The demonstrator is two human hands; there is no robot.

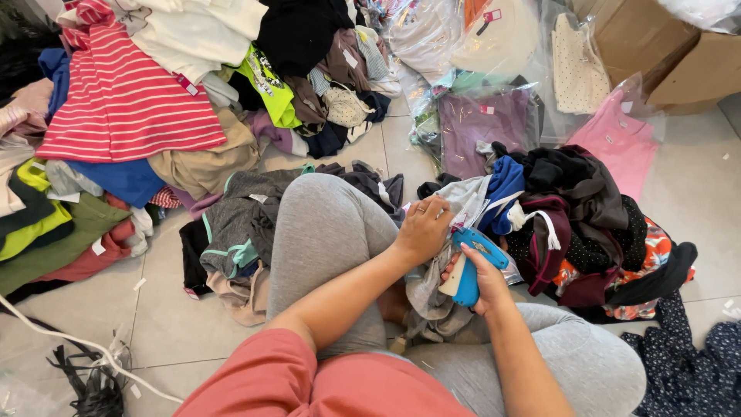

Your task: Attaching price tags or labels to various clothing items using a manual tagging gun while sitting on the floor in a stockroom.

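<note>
Two hands at work: right hand (486, 282) grips blue tagging gun (472, 266), nozzle toward eleven o'clock; left hand (423, 228) apparently pinches grey garment (432, 289).

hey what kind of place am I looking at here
Probably a clothing sorting or resale workspace on a tiled floor: loose garment piles, bagged clothes, cardboard boxes. The right hand holds a blue tagging gun against a grey garment the left hand grips.

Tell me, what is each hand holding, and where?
The right hand grips a blue tagging gun by its handle. The left hand pinches a grey garment near its top edge.
</note>
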